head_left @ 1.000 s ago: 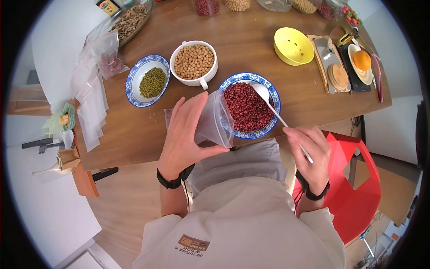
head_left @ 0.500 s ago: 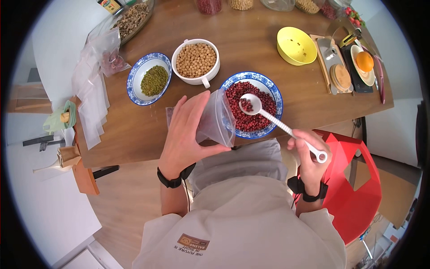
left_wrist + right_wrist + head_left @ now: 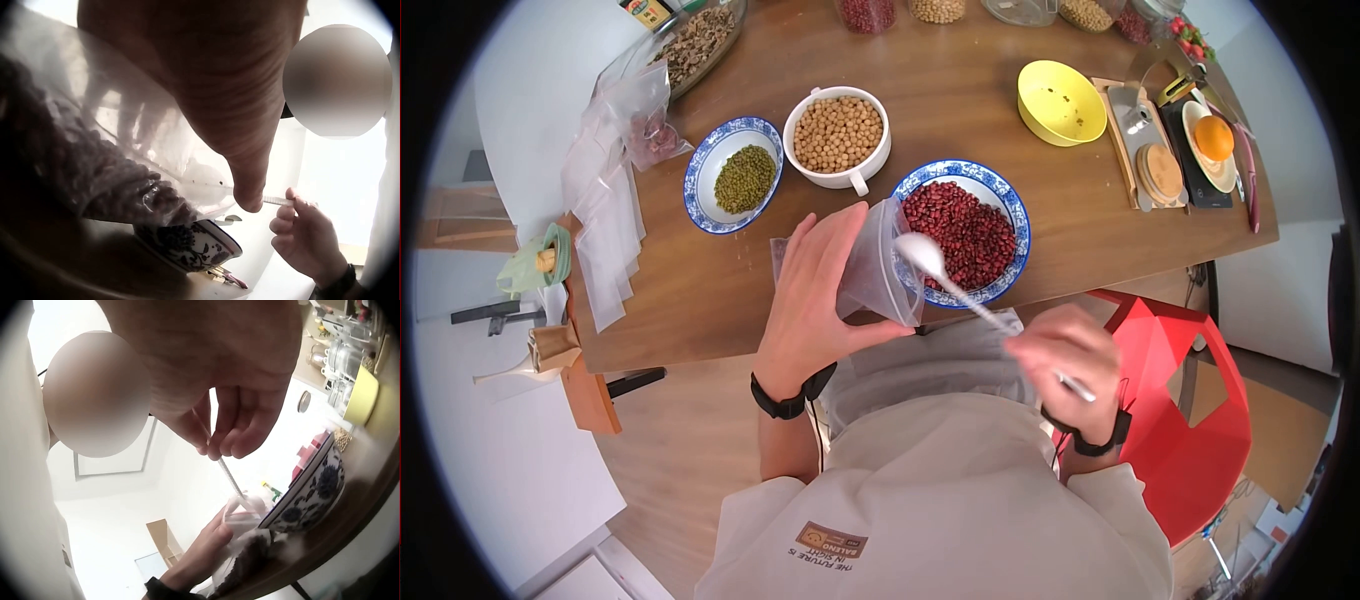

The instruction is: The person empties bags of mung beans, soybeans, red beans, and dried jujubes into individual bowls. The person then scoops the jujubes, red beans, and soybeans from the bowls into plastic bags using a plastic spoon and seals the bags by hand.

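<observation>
My left hand (image 3: 805, 305) holds a clear zip bag (image 3: 868, 265) by its mouth, thumb on the near side, with the opening towards a blue-and-white bowl (image 3: 1022, 240). Dark red beans (image 3: 119, 172) lie inside the bag in the left wrist view. Between the thumb and fingers of my right hand (image 3: 1072, 350), somewhat blurred, is the handle of a white spoon (image 3: 922, 253). Its head is turned over at the bag's mouth, back side up. Red beans (image 3: 965, 232) fill much of the bowl right beside the bag.
Left of centre are a white pot (image 3: 868, 177) of chickpeas, a bowl (image 3: 702, 190) of green beans and flat plastic bags (image 3: 605, 270). A yellow bowl (image 3: 1055, 95) and a plate with an orange (image 3: 1213, 137) stand at right. Jars (image 3: 867, 14) line the back; a red chair (image 3: 1170, 440) is beside me.
The spoon dipped into the beans, lifted a scoop, then moved left to the bag's mouth and turned over. The left hand and bag have stayed almost in place.
</observation>
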Tool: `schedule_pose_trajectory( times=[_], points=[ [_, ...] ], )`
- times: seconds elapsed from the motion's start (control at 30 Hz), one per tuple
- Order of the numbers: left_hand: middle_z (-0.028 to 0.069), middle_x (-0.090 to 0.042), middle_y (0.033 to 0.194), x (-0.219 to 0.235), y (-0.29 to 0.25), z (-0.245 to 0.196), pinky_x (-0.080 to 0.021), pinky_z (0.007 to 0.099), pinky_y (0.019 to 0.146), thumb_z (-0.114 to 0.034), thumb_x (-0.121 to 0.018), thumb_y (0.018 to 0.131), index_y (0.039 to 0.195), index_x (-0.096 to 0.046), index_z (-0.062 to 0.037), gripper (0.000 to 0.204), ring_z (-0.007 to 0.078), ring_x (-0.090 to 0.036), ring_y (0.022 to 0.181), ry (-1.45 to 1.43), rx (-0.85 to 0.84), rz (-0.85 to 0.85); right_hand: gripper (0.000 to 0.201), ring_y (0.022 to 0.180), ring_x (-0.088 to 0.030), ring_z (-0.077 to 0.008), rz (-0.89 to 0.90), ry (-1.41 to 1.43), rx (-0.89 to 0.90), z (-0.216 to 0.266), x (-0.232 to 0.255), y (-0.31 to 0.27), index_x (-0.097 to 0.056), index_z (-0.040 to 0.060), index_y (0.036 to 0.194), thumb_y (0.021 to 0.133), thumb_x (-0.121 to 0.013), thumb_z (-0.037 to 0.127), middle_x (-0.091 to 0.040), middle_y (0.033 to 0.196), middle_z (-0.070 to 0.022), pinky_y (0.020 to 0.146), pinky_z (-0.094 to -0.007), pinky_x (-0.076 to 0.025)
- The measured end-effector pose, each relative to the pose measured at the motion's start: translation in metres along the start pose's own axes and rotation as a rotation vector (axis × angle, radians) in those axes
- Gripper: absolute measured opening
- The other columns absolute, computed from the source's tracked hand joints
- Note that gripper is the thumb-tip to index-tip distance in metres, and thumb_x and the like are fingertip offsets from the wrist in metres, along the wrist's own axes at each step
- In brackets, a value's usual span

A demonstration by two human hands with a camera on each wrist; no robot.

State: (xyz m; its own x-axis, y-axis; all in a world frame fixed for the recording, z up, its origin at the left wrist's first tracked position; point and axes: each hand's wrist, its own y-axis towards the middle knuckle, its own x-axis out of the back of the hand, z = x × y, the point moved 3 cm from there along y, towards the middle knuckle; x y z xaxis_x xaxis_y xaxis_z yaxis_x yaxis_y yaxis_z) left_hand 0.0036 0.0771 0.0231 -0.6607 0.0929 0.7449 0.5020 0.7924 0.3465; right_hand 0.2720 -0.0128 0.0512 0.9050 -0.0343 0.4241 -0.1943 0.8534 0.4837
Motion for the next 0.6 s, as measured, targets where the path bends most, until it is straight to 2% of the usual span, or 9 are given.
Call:
schedule_pose_trajectory(
  times=[0.1,0.23,0.37,0.47,0.57,0.6],
  points=[
    [0.0176,-0.057,0.144,-0.002,0.0,-0.002,-0.034,0.0605,0.117,-0.04,-0.098,0.057,0.155,-0.042,-0.0033,0.118,0.0368,-0.055,0.133,-0.005,0.0,-0.006,0.029,0.078,-0.066,-0.0236,-0.098,-0.147,-0.106,-0.005,0.015,-0.003,-0.079,0.0027,0.104,0.078,-0.075,-0.009,-0.07,0.089,-0.0075,0.066,-0.0344,-0.052],
    [0.0179,-0.058,0.143,-0.002,0.0,-0.001,-0.035,0.0605,0.117,-0.041,-0.098,0.057,0.154,-0.042,-0.003,0.118,0.037,-0.055,0.132,-0.005,-0.004,-0.009,0.029,0.079,-0.066,-0.0242,-0.094,-0.364,-0.071,-0.011,0.017,0.0,-0.079,0.0026,0.104,0.077,-0.076,-0.009,-0.07,0.09,-0.008,0.066,-0.0353,-0.052],
    [0.0181,-0.058,0.143,0.0,0.001,-0.001,-0.035,0.0606,0.117,-0.043,-0.097,0.057,0.154,-0.043,-0.0027,0.118,0.0369,-0.055,0.132,-0.001,-0.002,-0.005,0.029,0.078,-0.066,-0.0248,-0.06,-0.364,-0.064,-0.017,0.01,0.001,-0.078,0.0026,0.105,0.078,-0.077,-0.008,-0.07,0.09,-0.0088,0.066,-0.0354,-0.052],
    [0.0184,-0.058,0.143,-0.002,0.0,-0.001,-0.035,0.0605,0.117,-0.043,-0.097,0.058,0.153,-0.043,-0.0023,0.117,0.0367,-0.055,0.132,0.001,-0.017,-0.022,0.029,0.078,-0.067,-0.0262,-0.055,-0.26,-0.091,-0.019,0.002,-0.003,-0.078,0.002,0.107,0.08,-0.076,-0.008,-0.072,0.088,-0.0099,0.067,-0.0352,-0.053],
    [0.0186,-0.058,0.142,-0.001,-0.001,-0.001,-0.035,0.0604,0.117,-0.043,-0.097,0.059,0.153,-0.043,-0.002,0.116,0.0368,-0.056,0.131,-0.001,-0.009,-0.015,0.026,0.078,-0.069,-0.0251,-0.107,-0.196,-0.157,-0.02,-0.001,-0.007,-0.077,0.0003,0.109,0.085,-0.076,-0.006,-0.073,0.087,-0.0105,0.068,-0.0331,-0.053],
    [0.0186,-0.058,0.142,-0.001,-0.001,-0.001,-0.035,0.0604,0.117,-0.043,-0.097,0.059,0.153,-0.043,-0.002,0.116,0.0368,-0.056,0.131,0.001,-0.005,-0.015,0.023,0.077,-0.069,-0.0229,-0.169,-0.141,-0.238,-0.024,-0.001,-0.011,-0.076,-0.0006,0.11,0.088,-0.075,-0.004,-0.074,0.087,-0.0107,0.068,-0.0316,-0.053]
  ],
)
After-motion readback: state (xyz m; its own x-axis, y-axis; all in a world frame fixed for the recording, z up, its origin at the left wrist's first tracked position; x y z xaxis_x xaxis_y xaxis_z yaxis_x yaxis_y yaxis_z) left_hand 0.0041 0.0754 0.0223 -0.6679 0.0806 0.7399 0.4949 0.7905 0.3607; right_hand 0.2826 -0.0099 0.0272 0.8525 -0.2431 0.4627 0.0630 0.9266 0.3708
